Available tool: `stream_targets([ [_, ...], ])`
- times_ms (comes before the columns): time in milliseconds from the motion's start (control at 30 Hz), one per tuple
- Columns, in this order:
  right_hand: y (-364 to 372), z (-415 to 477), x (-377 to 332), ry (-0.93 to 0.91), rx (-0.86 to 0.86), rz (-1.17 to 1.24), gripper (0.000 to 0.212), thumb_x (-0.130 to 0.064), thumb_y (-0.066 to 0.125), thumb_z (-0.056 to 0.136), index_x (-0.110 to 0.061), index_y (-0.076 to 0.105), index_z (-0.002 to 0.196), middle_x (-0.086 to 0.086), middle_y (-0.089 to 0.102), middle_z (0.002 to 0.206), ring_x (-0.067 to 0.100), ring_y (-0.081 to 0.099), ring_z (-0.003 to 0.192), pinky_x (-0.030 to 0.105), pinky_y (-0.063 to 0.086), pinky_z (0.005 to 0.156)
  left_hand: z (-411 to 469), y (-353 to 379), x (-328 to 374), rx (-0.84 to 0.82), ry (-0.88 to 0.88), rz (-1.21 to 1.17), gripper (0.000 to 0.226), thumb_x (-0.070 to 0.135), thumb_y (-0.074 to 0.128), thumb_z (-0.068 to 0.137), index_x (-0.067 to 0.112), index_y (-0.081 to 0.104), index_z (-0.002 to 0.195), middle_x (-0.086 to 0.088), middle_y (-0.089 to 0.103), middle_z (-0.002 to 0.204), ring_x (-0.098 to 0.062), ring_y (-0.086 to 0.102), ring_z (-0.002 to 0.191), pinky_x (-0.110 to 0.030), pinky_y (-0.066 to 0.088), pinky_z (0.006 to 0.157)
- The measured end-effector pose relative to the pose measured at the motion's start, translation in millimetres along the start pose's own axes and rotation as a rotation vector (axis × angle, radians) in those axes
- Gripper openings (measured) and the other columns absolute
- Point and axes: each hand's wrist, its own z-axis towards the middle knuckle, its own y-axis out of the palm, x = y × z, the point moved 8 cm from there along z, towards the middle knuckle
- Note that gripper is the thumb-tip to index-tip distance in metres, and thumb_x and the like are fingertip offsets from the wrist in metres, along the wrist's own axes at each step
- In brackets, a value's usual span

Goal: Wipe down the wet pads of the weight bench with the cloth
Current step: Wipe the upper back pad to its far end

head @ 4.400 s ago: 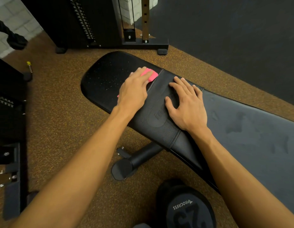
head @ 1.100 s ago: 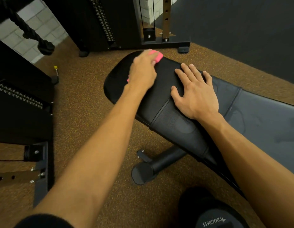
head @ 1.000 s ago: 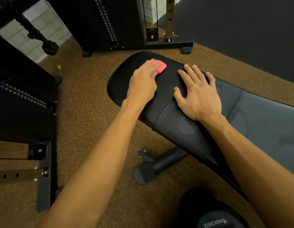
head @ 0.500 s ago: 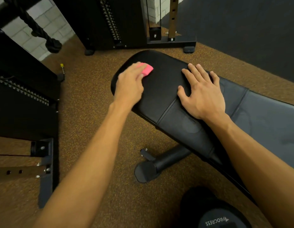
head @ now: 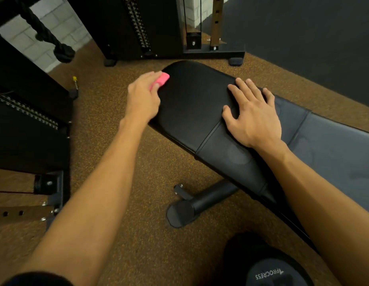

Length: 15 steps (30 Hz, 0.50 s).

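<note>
The left hand (head: pixel 143 96) grips the pink cloth (head: pixel 162 79) at the seat pad's (head: pixel 192 104) left edge; the right hand (head: pixel 254 116) rests flat, fingers spread, further right.

Speckled brown floor (head: pixel 154 254), dark wall (head: pixel 303 38), white brick (head: pixel 55 23)

Left hand (head: pixel 143 98) holds cloth (head: pixel 162 79) on pad (head: pixel 192 96); right hand (head: pixel 254 118) flat.

Pink cloth (head: pixel 161 80) folded — at left edge of black bench pad (head: pixel 192 104), under fingers.
</note>
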Motion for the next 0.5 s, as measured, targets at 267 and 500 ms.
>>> stream_targets([
  [267, 2, 0, 0, 0.003, -0.008, 0.002, 0.066, -0.057, 0.034, 0.107, -0.026, 0.038, 0.165, -0.003, 0.026, 0.177, 0.018, 0.016, 0.165, 0.053, 0.011, 0.134, -30, 25, 37, -0.094, 0.236, -0.032, 0.043, 0.015, 0.051, 0.111, 0.023, 0.059, 0.152, 0.003, 0.052, 0.16, -0.013, 0.044, 0.15, -0.035, 0.029, 0.13],
  [500, 1, 0, 1, 0.0, -0.003, -0.003, 0.066, -0.058, 0.033, 0.107, -0.026, 0.038, 0.165, -0.002, 0.027, 0.177, 0.018, 0.016, 0.165, 0.053, 0.012, 0.134, 18, 1, -5, -0.059, 0.031, -0.06, 0.042, 0.019, 0.05, 0.112, 0.032, 0.059, 0.15, 0.006, 0.054, 0.158, -0.017, 0.04, 0.15, -0.033, 0.023, 0.128],
])
